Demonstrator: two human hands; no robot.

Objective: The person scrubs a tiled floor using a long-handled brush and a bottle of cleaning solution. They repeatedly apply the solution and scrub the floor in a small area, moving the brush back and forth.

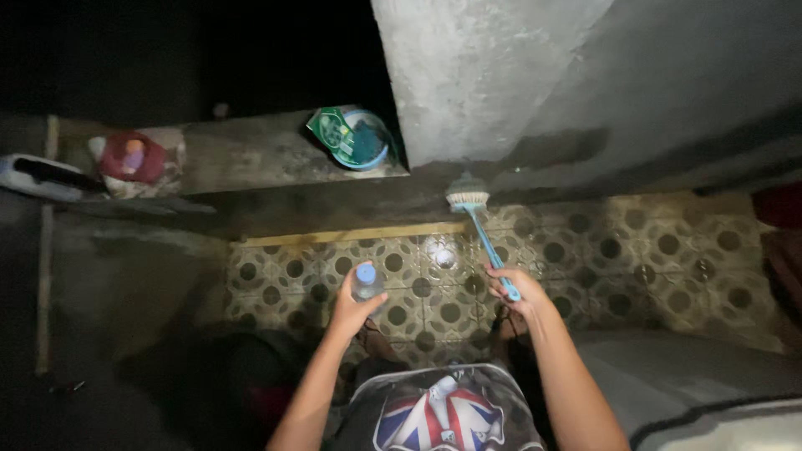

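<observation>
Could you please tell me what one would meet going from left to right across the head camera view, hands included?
Red container on the ledge → green and blue packet-and-bowl pile → left hand holding a clear bottle with a blue cap → blue-handled scrubbing brush → right hand gripping its handle.

Both hands — left [351,309], right [520,292] — forward, fingers curled closed, forearms outstretched.
</observation>
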